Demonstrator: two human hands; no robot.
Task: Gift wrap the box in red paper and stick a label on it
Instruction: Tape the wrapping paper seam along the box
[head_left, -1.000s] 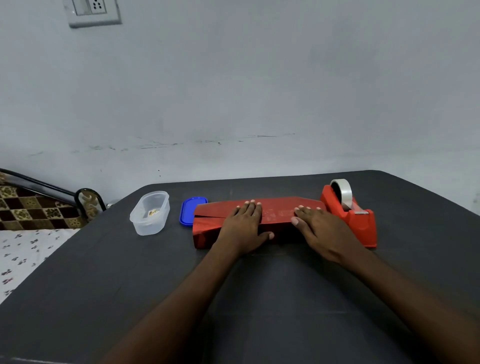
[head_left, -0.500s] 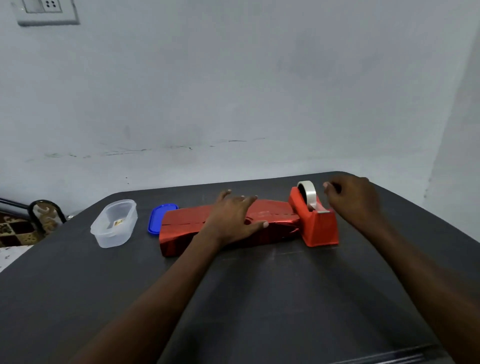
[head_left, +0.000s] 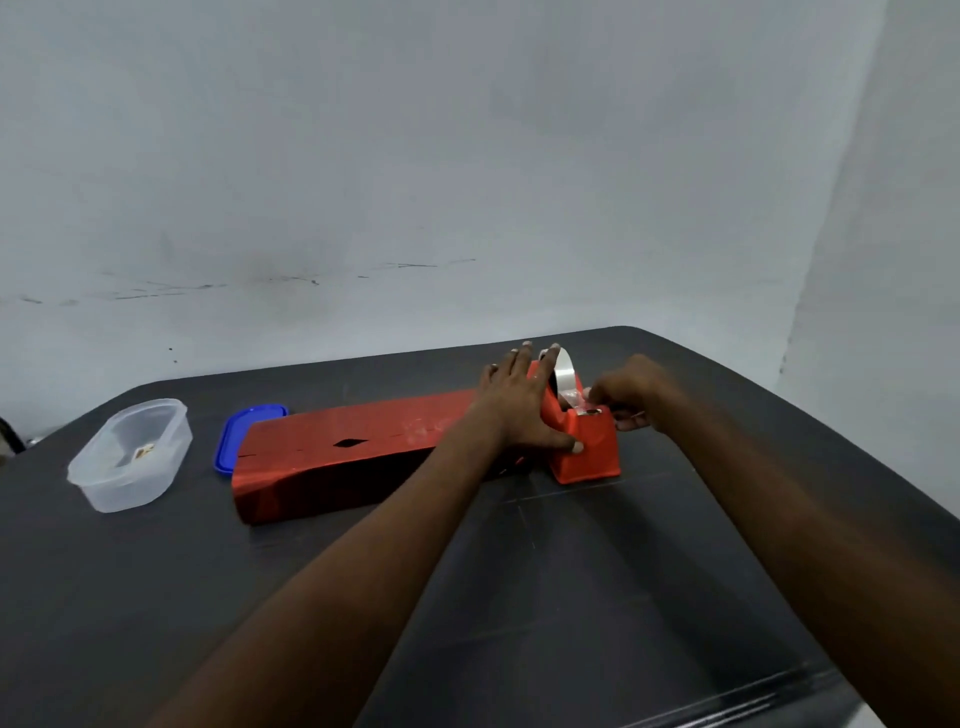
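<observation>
A dark table (head_left: 519, 597) fills the lower half of the frame. At left on it sits a clear plastic tub (head_left: 130, 454), then a blue lid (head_left: 236, 441), a long red-wrapped box (head_left: 343, 457), and a red tape dispenser (head_left: 584, 447) at centre right.

A big dark gray counter (head_left: 597, 597) with round corners fills the bottom half. Behind it, from 9 o'clock to 1 o'clock, stands a pale gray wall (head_left: 415, 156) with thin dark scratch marks (head_left: 291, 280). At 2 o'clock another lighter wall (head_left: 893, 234) meets it.
</observation>
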